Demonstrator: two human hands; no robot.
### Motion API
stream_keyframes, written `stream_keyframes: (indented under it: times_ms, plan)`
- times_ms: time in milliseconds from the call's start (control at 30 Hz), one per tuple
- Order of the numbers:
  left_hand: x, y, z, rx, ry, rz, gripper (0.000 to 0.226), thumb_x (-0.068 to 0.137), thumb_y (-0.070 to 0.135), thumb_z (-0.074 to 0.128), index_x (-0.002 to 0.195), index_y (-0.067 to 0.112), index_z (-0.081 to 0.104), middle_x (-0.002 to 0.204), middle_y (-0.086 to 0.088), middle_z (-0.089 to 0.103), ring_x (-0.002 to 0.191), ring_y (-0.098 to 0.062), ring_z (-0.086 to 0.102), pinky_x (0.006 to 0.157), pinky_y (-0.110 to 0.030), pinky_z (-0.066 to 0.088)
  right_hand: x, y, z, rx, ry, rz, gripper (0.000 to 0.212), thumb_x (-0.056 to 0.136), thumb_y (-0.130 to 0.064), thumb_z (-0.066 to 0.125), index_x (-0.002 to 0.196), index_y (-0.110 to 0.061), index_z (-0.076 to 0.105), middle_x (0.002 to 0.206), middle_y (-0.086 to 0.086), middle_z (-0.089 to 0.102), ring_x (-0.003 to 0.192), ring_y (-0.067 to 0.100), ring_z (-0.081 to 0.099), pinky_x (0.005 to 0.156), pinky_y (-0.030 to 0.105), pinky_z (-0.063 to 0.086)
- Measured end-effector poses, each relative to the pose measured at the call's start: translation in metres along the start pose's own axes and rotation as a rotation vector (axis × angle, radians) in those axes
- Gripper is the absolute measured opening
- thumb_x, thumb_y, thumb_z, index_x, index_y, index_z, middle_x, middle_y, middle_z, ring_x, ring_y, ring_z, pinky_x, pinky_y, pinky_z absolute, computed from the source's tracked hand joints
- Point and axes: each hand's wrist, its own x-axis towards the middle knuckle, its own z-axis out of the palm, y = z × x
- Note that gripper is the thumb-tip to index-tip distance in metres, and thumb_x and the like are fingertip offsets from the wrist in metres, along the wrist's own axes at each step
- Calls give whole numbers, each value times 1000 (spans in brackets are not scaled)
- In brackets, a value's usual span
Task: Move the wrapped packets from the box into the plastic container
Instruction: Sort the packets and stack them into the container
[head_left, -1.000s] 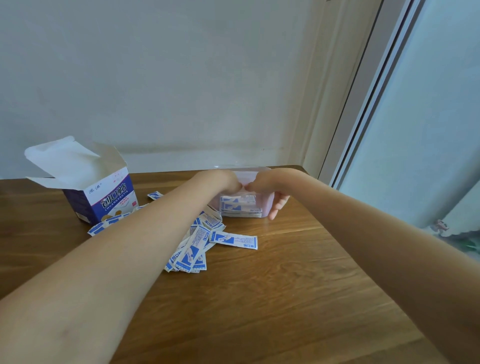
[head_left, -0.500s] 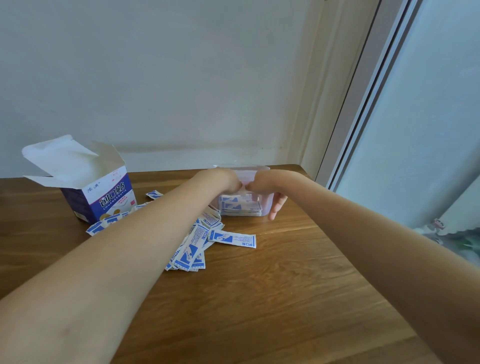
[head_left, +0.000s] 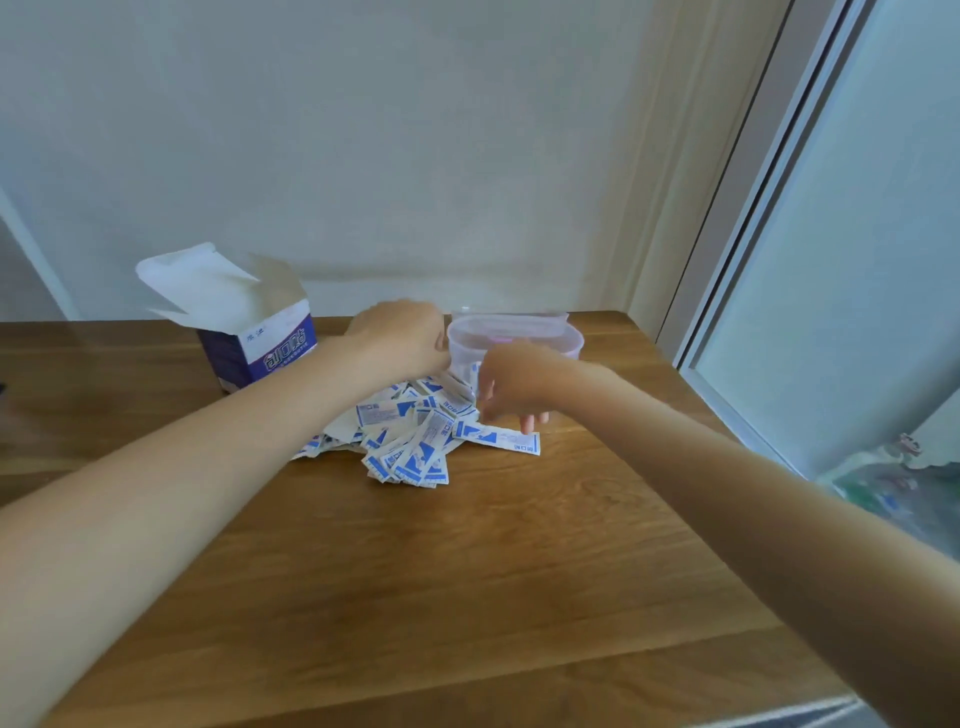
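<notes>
Reaching with my right hand (head_left: 511, 387), fingers loosely curled and holding nothing, over the packets (head_left: 415, 441) heaped before the plastic container (head_left: 563, 340) near the counter's far edge, nearer than my left hand (head_left: 400, 338), its grip unclear.

Blue-and-white packets (head_left: 415, 436), purple-and-white box (head_left: 260, 348), brown wood-grain table (head_left: 467, 571).

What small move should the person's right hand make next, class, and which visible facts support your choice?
Probably lower the right hand onto the loose packets and pinch a few. It hovers just above the pile, fingers pointing down, apparently holding nothing, while many packets lie on the table beside the plastic container.
</notes>
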Motion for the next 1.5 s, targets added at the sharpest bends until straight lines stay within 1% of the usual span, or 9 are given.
stream_keyframes:
  times_ms: [167,300,467,600,800,900,1133,1233,1500]
  plan:
    - [-37,-3,18,85,-452,-74,54,86,52,54,52,11,41,50,-1,43,45,-13,38,55,-24,34,9,-2,34,13,-45,-9,41,87,-6,55,126,-7,42,101,17,66,50,16,57,46,24,48]
    - [-42,-3,38,86,-429,-88,37,82,48,62,69,15,53,54,0,37,49,-12,34,50,-22,27,7,0,37,39,-10,-2,34,84,-10,61,116,-1,52,100,13,65,71,23,63,53,23,46]
    - [-34,-19,44,-82,-396,-86,43,83,35,66,59,14,38,56,-1,39,49,-13,35,48,-22,26,-5,14,33,122,26,-6,7,88,-9,56,87,-2,60,60,1,56,53,12,54,56,19,43]
    - [-35,-25,32,-186,-416,-97,25,88,29,62,74,11,51,62,1,43,52,-11,38,48,-18,29,-11,8,24,50,209,-129,33,95,-9,43,61,-12,44,60,-3,47,58,16,47,54,20,34]
    - [-33,-29,25,-233,-481,-45,23,88,24,62,69,14,53,64,2,42,55,-10,39,51,-17,32,-14,-21,22,-324,441,-474,21,92,-18,54,110,-16,66,128,0,44,115,21,38,89,32,41]
    - [-35,-27,24,-254,-494,-10,18,87,23,63,76,13,52,70,1,48,57,-8,45,49,-14,37,-8,-29,30,-374,466,-533,22,93,-11,49,109,-14,64,111,2,57,108,22,46,82,29,39]
    - [-41,-40,25,-290,-409,24,27,87,23,64,110,11,58,91,6,54,73,-10,56,50,-12,42,-12,-5,24,-19,485,-298,13,93,-11,46,99,-6,58,81,5,54,74,22,49,65,30,36]
    - [-41,-44,26,-281,-372,-36,50,86,26,65,130,11,46,109,-3,54,67,-12,57,54,-16,43,-12,11,27,290,421,-176,25,88,-4,52,64,-9,48,60,-1,43,58,16,40,55,23,33]
    - [-34,-50,25,-442,-283,-113,25,93,23,54,113,8,49,101,-10,61,76,-18,65,59,-23,54,-11,12,54,1432,160,67,7,90,-5,57,94,-4,62,96,11,67,82,20,65,78,31,54]
